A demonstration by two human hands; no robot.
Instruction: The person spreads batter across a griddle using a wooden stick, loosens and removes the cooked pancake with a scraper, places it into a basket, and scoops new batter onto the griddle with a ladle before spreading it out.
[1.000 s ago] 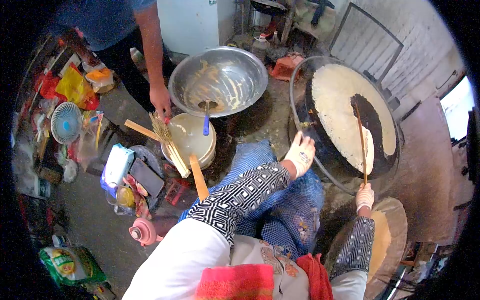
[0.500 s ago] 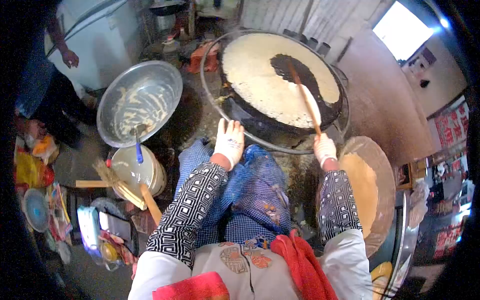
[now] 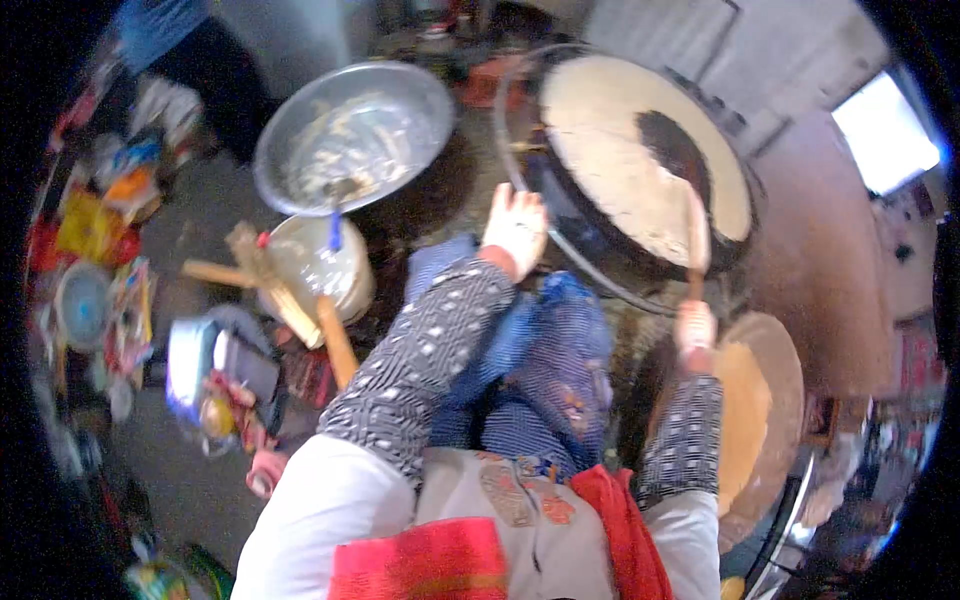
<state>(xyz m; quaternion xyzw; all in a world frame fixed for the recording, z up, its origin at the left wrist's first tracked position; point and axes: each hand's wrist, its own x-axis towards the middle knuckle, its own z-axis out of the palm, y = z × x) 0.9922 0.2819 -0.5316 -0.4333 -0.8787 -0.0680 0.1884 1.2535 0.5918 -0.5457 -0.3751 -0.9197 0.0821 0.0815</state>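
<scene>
My right hand (image 3: pixel 694 330), in a pale glove, is wrapped round the handle of a wooden batter spreader (image 3: pixel 697 240). Its blade lies over a large round griddle (image 3: pixel 725 252) coated with pale batter (image 3: pixel 615 130). A dark bare patch (image 3: pixel 672 145) shows through beside the blade, and batter clings along the spreader's edge. My left hand (image 3: pixel 516 230), also gloved, holds nothing; its fingers are stretched out near the metal ring (image 3: pixel 570 248) around the griddle, above my knee. Whether it touches the ring I cannot tell. Motion blurs the view.
Left of the griddle stand a metal basin (image 3: pixel 350 130) smeared with batter and a bucket (image 3: pixel 325 265) with a blue-handled tool (image 3: pixel 336 232). A brush (image 3: pixel 285 295) lies against the bucket. At right is a wide bowl (image 3: pixel 785 400) of tan contents. A person's blue clothing (image 3: pixel 155 30) shows upper left.
My view has turned left, shifting everything rightward. The spreader has swung more upright in view and drawn back toward me; the dark patch looks smaller. My left hand stays open by the ring.
</scene>
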